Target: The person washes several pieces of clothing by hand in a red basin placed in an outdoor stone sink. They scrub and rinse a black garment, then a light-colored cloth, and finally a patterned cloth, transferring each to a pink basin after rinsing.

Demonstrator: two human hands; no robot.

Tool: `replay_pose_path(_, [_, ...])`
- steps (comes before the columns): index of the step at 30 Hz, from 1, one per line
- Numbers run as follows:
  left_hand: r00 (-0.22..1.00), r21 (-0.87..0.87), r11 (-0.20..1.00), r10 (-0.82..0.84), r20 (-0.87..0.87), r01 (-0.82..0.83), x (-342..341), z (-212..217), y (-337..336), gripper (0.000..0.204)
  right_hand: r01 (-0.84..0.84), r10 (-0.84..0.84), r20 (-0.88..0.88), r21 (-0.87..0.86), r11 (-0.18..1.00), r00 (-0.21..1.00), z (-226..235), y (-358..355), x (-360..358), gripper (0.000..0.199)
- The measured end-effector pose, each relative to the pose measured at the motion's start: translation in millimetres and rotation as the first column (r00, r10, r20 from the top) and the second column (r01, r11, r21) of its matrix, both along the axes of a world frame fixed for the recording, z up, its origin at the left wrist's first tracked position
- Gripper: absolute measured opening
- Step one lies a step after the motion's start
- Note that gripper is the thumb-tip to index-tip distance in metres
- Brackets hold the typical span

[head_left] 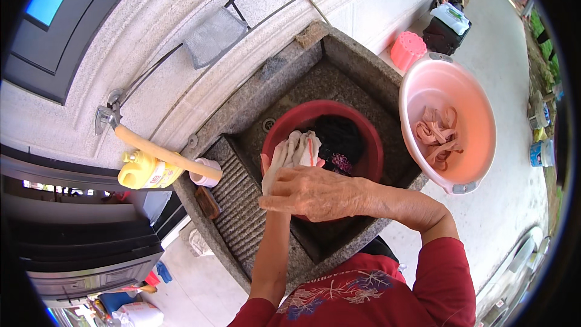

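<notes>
Right hand (311, 194) clasps pale cloth's (293, 150) near end by the left wrist, left hand (265, 163) mostly hidden under it, grip can't tell, cloth above red basin (376, 152); best work it low there, any drips falling inside.

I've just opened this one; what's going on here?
A person in a red top leans over a stone sink, with a pale, glove-like cloth over the left hand. The right hand crosses the left wrist, near the cloth's lower end; its exact grip is unclear. Below, a red basin holds dark fabric. Pink fabric lies in the pink tub to the right.
</notes>
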State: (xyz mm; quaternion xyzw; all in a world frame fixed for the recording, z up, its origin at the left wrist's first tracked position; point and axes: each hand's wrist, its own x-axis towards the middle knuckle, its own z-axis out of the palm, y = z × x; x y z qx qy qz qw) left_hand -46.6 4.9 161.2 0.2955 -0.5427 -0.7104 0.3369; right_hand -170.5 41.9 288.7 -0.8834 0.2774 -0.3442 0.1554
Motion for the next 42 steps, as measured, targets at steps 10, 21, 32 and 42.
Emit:
replay_pose_path(10, [0.828, 0.826, 0.558, 0.427, -0.364, 0.076, 17.9, -45.3, 48.8, 0.036, 0.151, -0.278, 0.405, 0.318, 0.936, 0.871, -21.8, 19.0, -25.6, 0.069])
replay_pose_path(21, [0.612, 0.732, 0.622, 0.473, -0.634, 0.278, -1.1, -1.0, 49.6, 0.054, -0.752, -0.891, 0.421, 0.530, 0.393, -0.169, -223.8, -8.2, -17.3, 0.041])
replay_pose_path(32, [0.925, 0.642, 0.757, 0.319, -0.204, -0.120, 33.7, -12.4, 66.3, 0.102, -0.739, -0.758, 0.650, 0.483, 0.470, -0.057, -147.4, -32.5, 14.1, 0.078])
replay_pose_path(42, [0.694, -0.029, 1.000, 0.021, 0.720, 0.000, 30.8, 22.5, 50.2, 0.124, -0.410, -0.709, 0.522, 0.843, 0.347, 0.474, -130.5, -52.3, 1.3, 0.026])
